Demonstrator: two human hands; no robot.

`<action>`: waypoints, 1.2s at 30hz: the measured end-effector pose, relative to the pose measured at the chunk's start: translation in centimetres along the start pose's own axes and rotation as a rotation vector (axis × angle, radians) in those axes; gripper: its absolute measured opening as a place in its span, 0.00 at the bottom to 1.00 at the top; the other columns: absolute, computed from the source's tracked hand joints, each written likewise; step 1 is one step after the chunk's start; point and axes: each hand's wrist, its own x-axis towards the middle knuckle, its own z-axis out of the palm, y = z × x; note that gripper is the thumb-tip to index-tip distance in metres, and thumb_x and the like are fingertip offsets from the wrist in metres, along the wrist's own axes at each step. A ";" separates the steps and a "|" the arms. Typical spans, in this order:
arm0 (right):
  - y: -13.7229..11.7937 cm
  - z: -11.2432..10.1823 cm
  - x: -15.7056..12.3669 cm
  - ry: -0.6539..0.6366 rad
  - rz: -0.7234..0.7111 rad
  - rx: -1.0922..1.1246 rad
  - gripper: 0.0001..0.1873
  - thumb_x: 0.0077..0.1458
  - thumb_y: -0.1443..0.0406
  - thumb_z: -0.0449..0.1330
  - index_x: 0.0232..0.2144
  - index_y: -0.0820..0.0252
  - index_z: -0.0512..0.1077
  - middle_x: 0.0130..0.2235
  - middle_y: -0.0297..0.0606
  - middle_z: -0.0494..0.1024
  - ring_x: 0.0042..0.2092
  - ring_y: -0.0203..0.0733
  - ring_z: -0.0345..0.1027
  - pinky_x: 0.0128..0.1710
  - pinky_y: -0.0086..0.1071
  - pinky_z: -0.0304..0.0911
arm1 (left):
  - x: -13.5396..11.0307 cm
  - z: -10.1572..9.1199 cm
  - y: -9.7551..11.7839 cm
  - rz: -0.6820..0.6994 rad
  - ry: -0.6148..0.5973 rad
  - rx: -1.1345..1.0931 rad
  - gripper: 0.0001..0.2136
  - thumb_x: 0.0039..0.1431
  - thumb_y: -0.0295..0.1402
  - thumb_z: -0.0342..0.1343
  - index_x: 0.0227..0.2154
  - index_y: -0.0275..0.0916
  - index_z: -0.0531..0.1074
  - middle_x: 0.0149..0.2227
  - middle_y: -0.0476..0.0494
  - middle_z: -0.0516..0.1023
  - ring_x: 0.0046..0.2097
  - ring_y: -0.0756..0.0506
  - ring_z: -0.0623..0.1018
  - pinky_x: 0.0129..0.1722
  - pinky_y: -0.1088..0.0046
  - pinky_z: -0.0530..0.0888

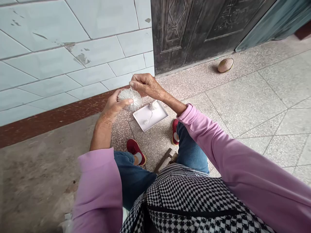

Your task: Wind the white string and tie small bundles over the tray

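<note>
My left hand [114, 106] is closed around a round white disc of wound thread [130, 97], thumb pressed on its face. My right hand [145, 84] hovers just above the disc and pinches a thin white strand or stick [131, 92] that runs down into the disc's middle. Below the hands a pale square tray [160, 115] lies on the floor, holding a small white ball of thread [153, 105] and a smaller white bit [145, 122], joined by a loose thread.
I sit with jeans, red shoes [136, 150] and a checked apron [189, 194]. A white tiled wall [60, 58] stands left, a dark carved door [194, 29] ahead. A small ball [225, 65] rests by the door. Speckled floor tiles [255, 103] spread to the right.
</note>
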 end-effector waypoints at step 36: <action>4.1 3.1 -0.1 -0.282 -0.071 -0.160 0.20 0.93 0.62 0.64 0.40 0.60 0.78 0.33 0.29 0.69 0.39 0.40 0.61 0.46 0.35 0.62 | 1.3 -2.4 -0.2 0.035 0.287 -0.140 0.54 0.36 0.73 0.89 0.56 0.45 0.71 0.58 0.42 0.81 0.66 0.33 0.77 0.63 0.47 0.83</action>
